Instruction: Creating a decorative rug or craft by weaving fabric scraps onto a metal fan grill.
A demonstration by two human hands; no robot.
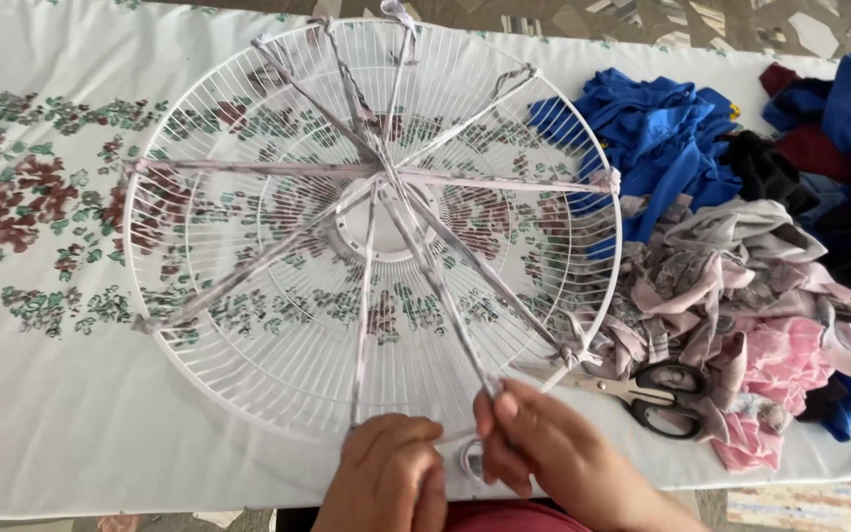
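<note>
A white wire fan guard (248,325) lies flat on a table covered by a white floral tablecloth (41,414), its near rim almost at the table's near edge, where both hands work. To the left of the guard the cloth lies bare out to the frame's edge; to the right a heap of fabric scraps (741,296) in blue, grey, pink and dark red crowds close against the rim, with black-handled scissors (652,394) lying at the heap's near side, just right of the hands. The left hand (391,478) is curled into a loose fist at the near rim, fingers together over the end of one fabric strip (364,296). The right hand (544,453) sits just beside it, thumb and fingers pinched on another strip (445,296) that runs taut to the hub. Pale twisted strips radiate like spokes from the round plastic centre to knots on the thin curved wires of the rim.
</note>
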